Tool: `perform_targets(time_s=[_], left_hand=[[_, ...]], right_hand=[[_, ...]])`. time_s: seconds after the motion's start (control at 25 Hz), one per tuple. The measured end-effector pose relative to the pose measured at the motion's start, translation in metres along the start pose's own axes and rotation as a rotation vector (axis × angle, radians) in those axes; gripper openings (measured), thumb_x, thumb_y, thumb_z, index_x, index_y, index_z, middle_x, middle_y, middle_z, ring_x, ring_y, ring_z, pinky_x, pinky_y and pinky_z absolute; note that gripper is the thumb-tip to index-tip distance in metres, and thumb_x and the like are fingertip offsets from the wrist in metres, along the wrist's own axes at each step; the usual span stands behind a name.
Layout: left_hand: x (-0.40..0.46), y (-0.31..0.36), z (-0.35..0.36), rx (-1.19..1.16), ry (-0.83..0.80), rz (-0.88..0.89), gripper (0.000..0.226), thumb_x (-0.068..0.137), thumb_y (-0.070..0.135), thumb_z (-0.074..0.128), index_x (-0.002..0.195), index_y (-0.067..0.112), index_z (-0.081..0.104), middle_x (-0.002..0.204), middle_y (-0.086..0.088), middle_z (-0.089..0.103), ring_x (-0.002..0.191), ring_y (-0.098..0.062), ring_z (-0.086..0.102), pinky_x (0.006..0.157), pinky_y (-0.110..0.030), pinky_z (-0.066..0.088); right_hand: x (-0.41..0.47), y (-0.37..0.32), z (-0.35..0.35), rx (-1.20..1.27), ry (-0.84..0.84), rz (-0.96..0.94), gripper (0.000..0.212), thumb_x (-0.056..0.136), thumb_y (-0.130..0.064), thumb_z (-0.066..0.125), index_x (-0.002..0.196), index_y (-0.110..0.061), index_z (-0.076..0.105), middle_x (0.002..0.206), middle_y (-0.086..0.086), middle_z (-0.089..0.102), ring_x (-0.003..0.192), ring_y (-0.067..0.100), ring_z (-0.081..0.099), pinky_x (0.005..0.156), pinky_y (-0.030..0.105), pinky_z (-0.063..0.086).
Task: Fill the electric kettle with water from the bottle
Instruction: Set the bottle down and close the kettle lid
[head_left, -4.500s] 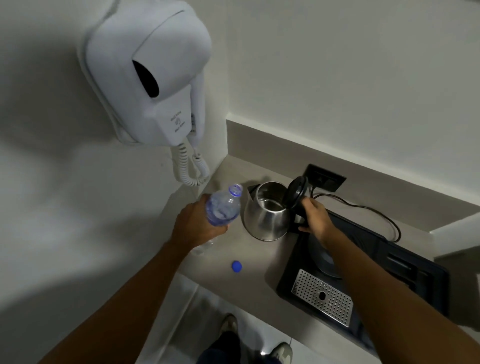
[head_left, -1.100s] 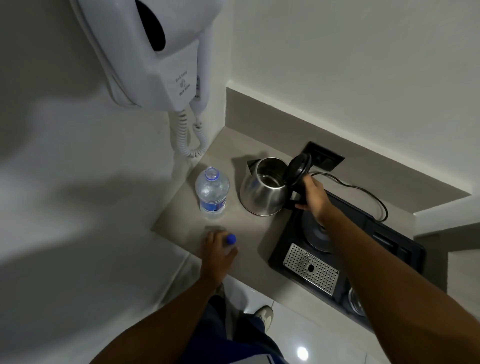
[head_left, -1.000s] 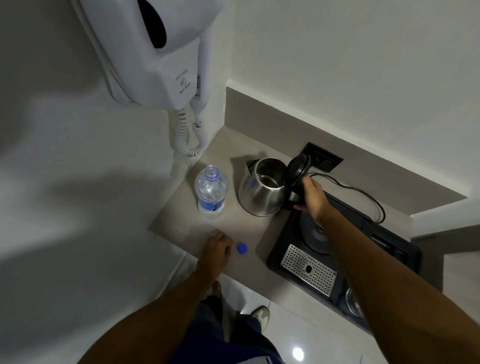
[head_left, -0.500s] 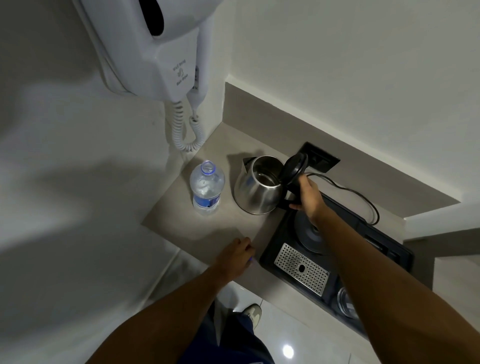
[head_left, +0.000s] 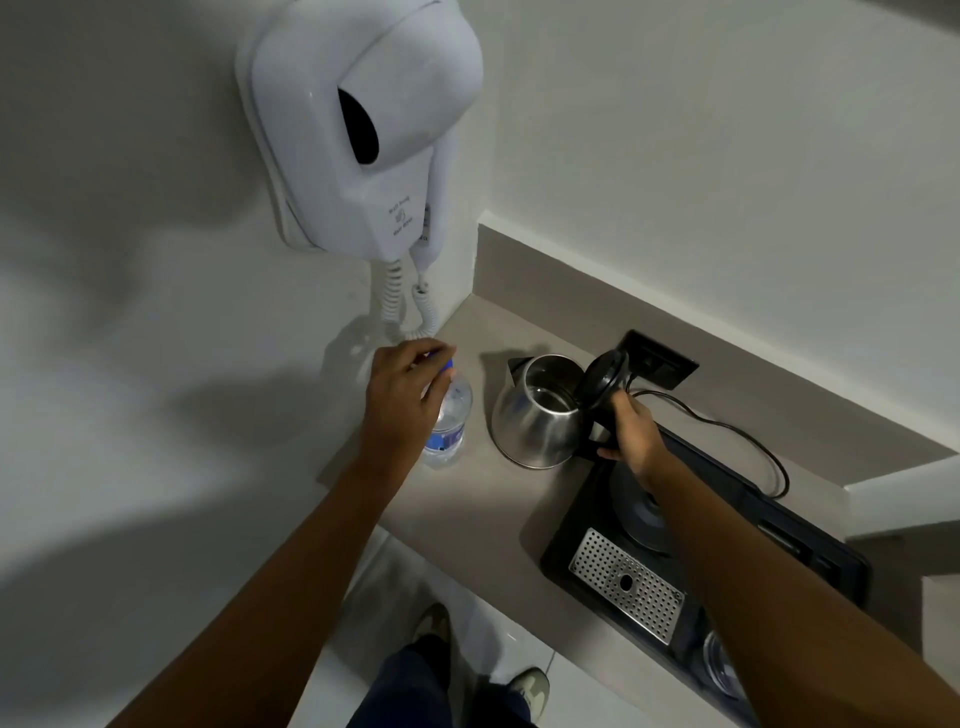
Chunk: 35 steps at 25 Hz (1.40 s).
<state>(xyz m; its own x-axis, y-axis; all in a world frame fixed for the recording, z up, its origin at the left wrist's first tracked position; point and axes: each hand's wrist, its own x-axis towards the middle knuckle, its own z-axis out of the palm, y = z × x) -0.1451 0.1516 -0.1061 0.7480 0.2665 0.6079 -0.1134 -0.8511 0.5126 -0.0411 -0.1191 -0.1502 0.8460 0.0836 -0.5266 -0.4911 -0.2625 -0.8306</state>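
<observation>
A steel electric kettle (head_left: 535, 423) stands on the beige counter (head_left: 483, 504) with its black lid (head_left: 602, 376) swung up. Water shows at its bottom. My right hand (head_left: 626, 423) grips its black handle. To its left stands a clear plastic water bottle (head_left: 451, 421) with a blue label, upright. My left hand (head_left: 402, 392) is over the bottle's top, its fingers holding the blue cap (head_left: 445, 364) on the neck.
A white wall-mounted hair dryer (head_left: 363, 130) with a coiled cord (head_left: 405, 306) hangs above the bottle. A black tray (head_left: 779, 525) with the kettle's base and a perforated metal grille (head_left: 626, 584) lies right of the kettle. A power cord (head_left: 748, 447) runs to a wall socket (head_left: 657, 358). Shoes show below the counter's edge.
My left hand picked up the blue cap from the counter near its front edge and carried it up onto the bottle's neck. My right hand stayed on the kettle's handle.
</observation>
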Motion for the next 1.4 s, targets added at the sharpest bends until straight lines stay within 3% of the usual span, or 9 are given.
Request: perform_targets(time_s=[0.24,0.36,0.52,0.68,0.8,0.92,1.0,1.2,1.4], left_hand=[[-0.012,-0.013,0.004,-0.044,-0.094,0.022,0.018,0.083,0.005,0.072,0.101,0.005,0.074,0.103,-0.008,0.072,0.09,-0.026,0.063,0.088,-0.024,0.045],[-0.005,-0.017,0.001,-0.153,-0.125,-0.047,0.02,0.083,0.014,0.071,0.102,0.008,0.073,0.105,-0.005,0.072,0.095,-0.023,0.063,0.089,-0.037,0.049],[-0.004,-0.008,-0.001,0.051,-0.074,0.122,0.034,0.085,0.031,0.068,0.111,0.008,0.068,0.115,-0.006,0.069,0.105,-0.025,0.061,0.09,-0.039,0.046],[-0.015,0.015,0.01,0.003,0.029,0.27,0.024,0.088,0.029,0.065,0.109,0.017,0.065,0.124,-0.003,0.063,0.106,-0.022,0.058,0.091,-0.034,0.04],[-0.019,0.047,0.044,-0.14,-0.291,0.376,0.036,0.09,0.024,0.06,0.125,0.018,0.055,0.14,-0.001,0.049,0.121,-0.02,0.05,0.099,-0.036,0.04],[-0.004,0.066,0.088,-0.067,-0.701,-0.006,0.057,0.094,0.025,0.055,0.145,0.01,0.032,0.157,-0.01,0.024,0.143,-0.027,0.023,0.114,-0.04,0.026],[0.009,0.064,0.109,0.039,-0.845,-0.193,0.064,0.094,0.028,0.056,0.146,0.006,0.027,0.16,-0.015,0.013,0.144,-0.033,0.015,0.116,-0.042,0.022],[0.013,0.053,0.117,0.081,-0.838,-0.127,0.068,0.084,0.036,0.069,0.14,0.009,0.042,0.154,-0.015,0.028,0.132,-0.037,0.035,0.108,-0.043,0.033],[0.017,0.054,0.106,0.017,-0.793,-0.114,0.074,0.074,0.035,0.08,0.136,0.009,0.047,0.143,-0.013,0.045,0.127,-0.033,0.041,0.105,-0.042,0.037]], right_hand=[[-0.003,0.001,-0.001,0.003,0.0,0.008,0.045,0.093,-0.05,0.047,0.125,-0.02,0.055,0.133,0.011,0.056,0.119,0.029,0.052,0.093,0.051,0.051],[-0.003,0.0,-0.001,-0.005,0.012,0.012,0.045,0.093,-0.049,0.047,0.124,-0.018,0.057,0.132,0.011,0.056,0.117,0.029,0.053,0.096,0.055,0.05],[-0.003,-0.005,-0.003,-0.051,-0.021,0.049,0.035,0.088,-0.058,0.053,0.103,-0.027,0.058,0.125,0.008,0.056,0.108,0.025,0.053,0.092,0.053,0.05],[0.007,-0.019,0.01,-0.264,0.03,0.096,0.077,0.062,-0.078,0.063,0.113,-0.021,0.055,0.118,0.008,0.056,0.101,0.027,0.056,0.079,0.043,0.052],[0.016,-0.024,0.037,-0.583,0.169,0.062,0.105,0.056,-0.079,0.058,0.134,-0.01,0.046,0.134,0.017,0.054,0.124,0.039,0.049,0.096,0.046,0.045],[0.018,-0.028,0.044,-0.556,0.188,0.089,0.112,0.049,-0.082,0.056,0.133,-0.008,0.047,0.132,0.017,0.057,0.124,0.04,0.05,0.097,0.046,0.046],[0.016,-0.022,0.037,-0.524,0.201,0.008,0.105,0.05,-0.085,0.06,0.123,-0.009,0.053,0.121,0.014,0.062,0.113,0.034,0.057,0.092,0.044,0.05],[0.005,0.004,0.01,-0.253,0.098,-0.052,0.067,0.059,-0.07,0.073,0.098,-0.018,0.058,0.106,0.009,0.066,0.094,0.026,0.066,0.079,0.046,0.06],[-0.002,-0.002,0.0,-0.114,0.011,-0.071,0.046,0.068,-0.048,0.082,0.093,-0.016,0.062,0.093,0.001,0.066,0.085,0.019,0.065,0.061,0.03,0.057]])
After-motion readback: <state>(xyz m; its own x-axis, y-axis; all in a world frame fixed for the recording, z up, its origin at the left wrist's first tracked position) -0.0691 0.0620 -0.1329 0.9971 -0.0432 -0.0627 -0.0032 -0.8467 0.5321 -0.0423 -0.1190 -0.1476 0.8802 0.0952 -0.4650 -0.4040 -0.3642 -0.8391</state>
